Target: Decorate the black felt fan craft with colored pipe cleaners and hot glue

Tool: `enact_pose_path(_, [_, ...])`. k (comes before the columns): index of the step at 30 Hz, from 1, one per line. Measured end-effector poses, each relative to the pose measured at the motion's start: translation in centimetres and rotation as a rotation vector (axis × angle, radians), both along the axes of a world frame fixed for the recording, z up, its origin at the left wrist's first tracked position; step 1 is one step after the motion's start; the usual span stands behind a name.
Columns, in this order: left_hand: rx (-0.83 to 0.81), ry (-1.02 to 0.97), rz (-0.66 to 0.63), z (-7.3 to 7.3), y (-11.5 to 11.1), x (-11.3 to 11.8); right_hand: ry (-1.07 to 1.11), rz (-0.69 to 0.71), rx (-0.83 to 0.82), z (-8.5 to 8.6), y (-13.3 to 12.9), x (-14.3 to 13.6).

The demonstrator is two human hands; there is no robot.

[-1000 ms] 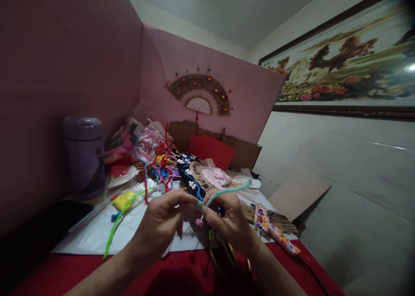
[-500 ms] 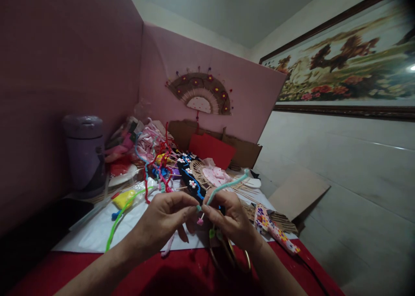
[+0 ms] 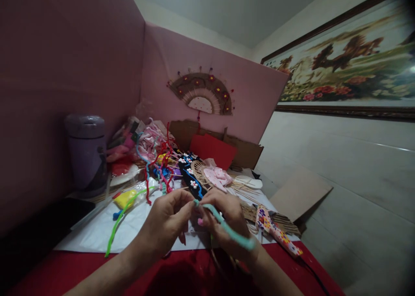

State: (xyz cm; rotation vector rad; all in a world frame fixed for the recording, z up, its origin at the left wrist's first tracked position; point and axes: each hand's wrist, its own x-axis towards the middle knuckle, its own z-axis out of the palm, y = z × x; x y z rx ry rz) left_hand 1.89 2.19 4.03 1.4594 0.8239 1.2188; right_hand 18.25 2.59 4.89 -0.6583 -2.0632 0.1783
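**Two hands pinch the nub end of a mint-green fuzzy stem**

The left hand (image 3: 168,216) and the right hand (image 3: 228,220) sit close together, fingertips nearly meeting, both clamped on one mint-green fuzzy stem (image 3: 227,227) held above the near part of the worktop (image 3: 68,265).

As far as can be judged, the shaping has only begun: a small nub shows at the fingertips, while most of the length is unworked. Whether that nub is a knot, a coil or a simple fold is too small to tell.

The stem is soft-looking, pale and evenly fluffy. From the pinch it arches across the right hand and slopes down toward the wrist, its free end blurred.

A little pink piece (image 3: 200,221) shows just below the fingers. Just beyond the hands lies a black-edged fan (image 3: 198,171), already bearing white flowers and a wavy blue line, with dotted pink cloth (image 3: 215,175) at its inner part.

To the left, a bright green stem (image 3: 113,237) lies across a white sheet (image 3: 94,233), beside a yellow packet (image 3: 125,199). To the right rests a flower-patterned tool (image 3: 275,232) with a dark cord. Farther back, a brown fan (image 3: 204,86) hangs on a pink panel (image 3: 253,88).
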Motion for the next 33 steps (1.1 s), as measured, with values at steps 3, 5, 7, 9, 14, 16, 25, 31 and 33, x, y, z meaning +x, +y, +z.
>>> enact_pose_path(3, [0.041, -0.008, 0.078, -0.4, -0.1, 0.4, 0.046, 0.031, 0.045, -0.3, 0.0, -0.4])
enact_pose_path(5, [0.048, -0.022, 0.097, -0.5, -0.2, 0.5, 0.080, 0.028, 0.064, -0.5, 0.0, -0.8])
enact_pose_path(7, [0.021, -0.060, 0.108, -0.5, -0.3, 0.6, 0.101, 0.023, 0.076, -0.6, -0.1, -1.1])
enact_pose_path(9, [-0.037, -0.131, 0.087, -0.4, -0.2, 0.5, 0.103, 0.011, 0.093, -0.6, -0.1, -1.2])
enact_pose_path(14, [-0.238, -0.408, -0.125, -0.4, 0.3, 0.0, -0.031, -0.079, 0.349, -0.2, -0.4, -1.0])
enact_pose_path(16, [-0.279, -0.464, -0.161, -0.4, 0.5, -0.2, -0.123, -0.131, 0.466, 0.1, -0.5, -0.8])
enact_pose_path(25, [-0.303, -0.430, -0.141, 0.5, 0.7, -0.8, -0.344, -0.230, 0.739, -0.2, -0.4, -0.4])
enact_pose_path(31, [-0.366, -0.388, -0.206, 0.5, 0.7, -0.9, 0.012, -0.049, 0.366, 0.0, -1.0, -0.6])
enact_pose_path(33, [-0.324, -0.363, -0.196, 0.4, 0.7, -0.7, 0.097, -0.050, 0.218, 0.1, -1.1, -0.8])
